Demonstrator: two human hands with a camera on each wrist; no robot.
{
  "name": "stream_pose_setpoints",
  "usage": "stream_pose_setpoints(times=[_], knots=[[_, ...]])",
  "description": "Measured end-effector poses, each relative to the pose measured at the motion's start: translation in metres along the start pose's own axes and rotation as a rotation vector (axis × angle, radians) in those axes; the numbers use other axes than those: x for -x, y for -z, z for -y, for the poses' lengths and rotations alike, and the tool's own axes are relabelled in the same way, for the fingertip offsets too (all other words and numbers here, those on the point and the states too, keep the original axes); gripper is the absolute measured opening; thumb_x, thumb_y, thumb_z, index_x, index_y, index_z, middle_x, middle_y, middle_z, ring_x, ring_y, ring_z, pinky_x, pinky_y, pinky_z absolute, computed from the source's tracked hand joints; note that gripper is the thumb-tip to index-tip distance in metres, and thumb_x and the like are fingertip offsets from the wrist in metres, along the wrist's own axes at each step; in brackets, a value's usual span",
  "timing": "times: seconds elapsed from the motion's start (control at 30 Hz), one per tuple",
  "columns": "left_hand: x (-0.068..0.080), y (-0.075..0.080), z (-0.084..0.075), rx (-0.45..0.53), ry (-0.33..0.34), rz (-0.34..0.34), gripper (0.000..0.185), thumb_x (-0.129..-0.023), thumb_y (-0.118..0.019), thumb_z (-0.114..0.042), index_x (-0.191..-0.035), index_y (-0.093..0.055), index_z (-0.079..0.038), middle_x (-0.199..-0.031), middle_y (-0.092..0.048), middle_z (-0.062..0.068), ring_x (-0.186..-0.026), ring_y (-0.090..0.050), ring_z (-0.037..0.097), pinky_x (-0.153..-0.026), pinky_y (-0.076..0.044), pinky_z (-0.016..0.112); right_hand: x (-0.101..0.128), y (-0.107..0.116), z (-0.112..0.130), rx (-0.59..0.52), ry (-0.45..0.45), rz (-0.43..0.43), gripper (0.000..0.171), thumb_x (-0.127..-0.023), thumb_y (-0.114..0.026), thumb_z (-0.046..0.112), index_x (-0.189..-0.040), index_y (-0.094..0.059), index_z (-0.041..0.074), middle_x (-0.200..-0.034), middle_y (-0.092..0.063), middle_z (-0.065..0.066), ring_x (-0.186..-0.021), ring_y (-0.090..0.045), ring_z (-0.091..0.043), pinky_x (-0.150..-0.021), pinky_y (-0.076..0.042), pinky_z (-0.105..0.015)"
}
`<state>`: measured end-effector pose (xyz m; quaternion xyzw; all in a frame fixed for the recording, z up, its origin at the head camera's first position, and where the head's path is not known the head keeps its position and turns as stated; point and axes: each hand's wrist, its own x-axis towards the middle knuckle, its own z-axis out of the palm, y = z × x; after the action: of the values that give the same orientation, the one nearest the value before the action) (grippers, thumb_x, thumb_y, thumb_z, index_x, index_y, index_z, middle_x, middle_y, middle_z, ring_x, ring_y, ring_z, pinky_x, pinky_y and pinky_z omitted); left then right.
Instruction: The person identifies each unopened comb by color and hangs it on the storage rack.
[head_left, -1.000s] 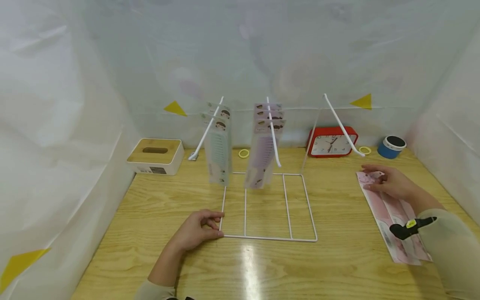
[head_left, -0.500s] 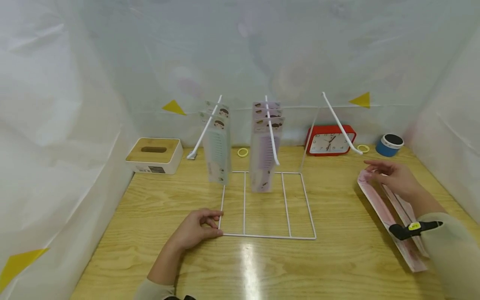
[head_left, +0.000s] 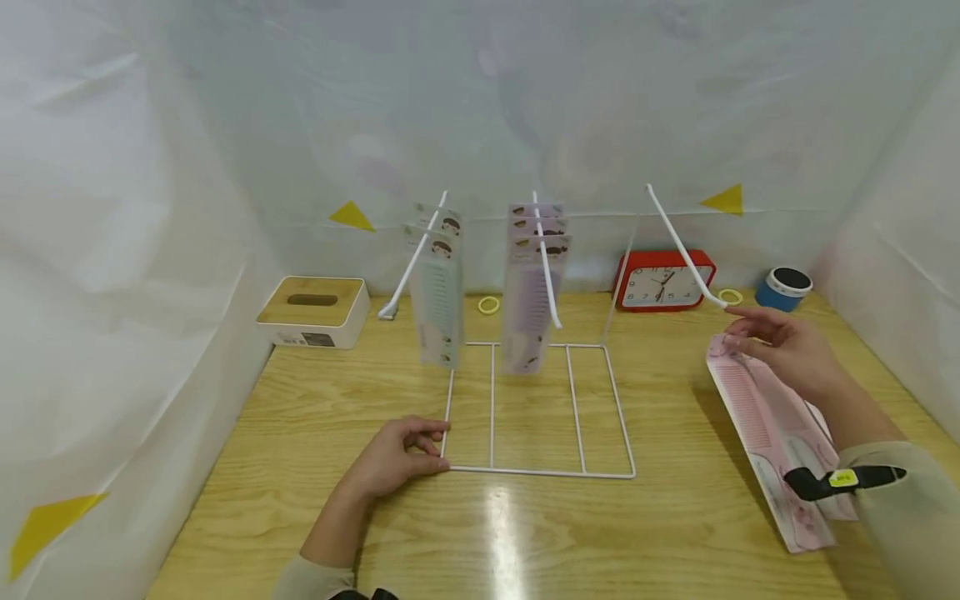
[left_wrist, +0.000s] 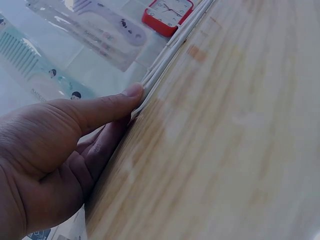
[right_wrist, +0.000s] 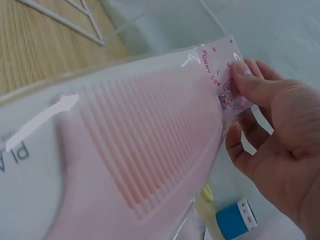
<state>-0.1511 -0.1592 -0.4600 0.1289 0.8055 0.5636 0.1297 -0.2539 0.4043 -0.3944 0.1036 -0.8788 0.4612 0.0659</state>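
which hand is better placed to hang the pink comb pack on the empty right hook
Right, most likely. The right hand already pinches the pink comb pack just below the empty hook, while the left hand holds the rack base.

The pink comb packet reads "FUNNY DAY" on its header card (the last letters are partly hidden by a thumb). Further down the packet, large dark letters show only in part, unreadable. The red clock has numerals too small to make out.
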Motion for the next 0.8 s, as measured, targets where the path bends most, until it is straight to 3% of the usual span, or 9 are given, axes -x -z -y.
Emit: stream_pose_setpoints(times=[0.1, 0.3, 0.63, 0.8], knots=[[0.0, 0.0, 0.0, 0.002, 0.003, -0.001, 0.052, -0.082, -0.083, -0.011, -0.128, -0.064, 0.002, -0.116, -0.065, 0.02, -0.091, -0.064, 0.016, -0.076, -0.051, 0.02, 0.006, -0.002, 0.017, -0.148, 0.024, 0.003, 0.047, -0.092, -0.067, -0.001, -0.137, -0.058, 0.012, -0.098, -0.072, 0.018, -0.087, -0.068, 0.004, -0.073, -0.053, -0.012], [0.0, 0.0, 0.001, 0.01, -0.001, 0.0, 0.052, -0.082, -0.083, -0.012, -0.128, -0.064, 0.003, -0.116, -0.065, 0.021, -0.092, -0.064, 0.018, -0.076, -0.052, 0.02, 0.022, -0.006, 0.058, -0.572, 0.198, 0.061, 0.054, -0.086, -0.057, -0.025, -0.136, -0.055, -0.005, -0.109, -0.076, 0.001, -0.094, -0.074, -0.009, -0.077, -0.056, -0.016], [-0.001, 0.0, 0.0, 0.011, -0.008, 0.001, 0.051, -0.081, -0.083, -0.01, -0.127, -0.064, 0.003, -0.116, -0.064, 0.021, -0.091, -0.064, 0.016, -0.076, -0.052, 0.02, 0.049, -0.001, 0.117, -0.964, 0.403, 0.177, 0.046, -0.085, -0.04, -0.036, -0.123, -0.057, -0.017, -0.104, -0.074, -0.022, -0.094, -0.074, -0.028, -0.079, -0.058, -0.03], [-0.001, 0.0, 0.001, 0.008, -0.009, -0.003, 0.052, -0.081, -0.083, -0.01, -0.127, -0.064, 0.003, -0.117, -0.064, 0.021, -0.091, -0.065, 0.016, -0.077, -0.052, 0.02, 0.059, -0.009, 0.145, -1.012, 0.507, 0.136, 0.037, -0.081, -0.049, -0.036, -0.115, -0.057, -0.025, -0.1, -0.073, -0.027, -0.09, -0.075, -0.032, -0.076, -0.059, -0.031]])
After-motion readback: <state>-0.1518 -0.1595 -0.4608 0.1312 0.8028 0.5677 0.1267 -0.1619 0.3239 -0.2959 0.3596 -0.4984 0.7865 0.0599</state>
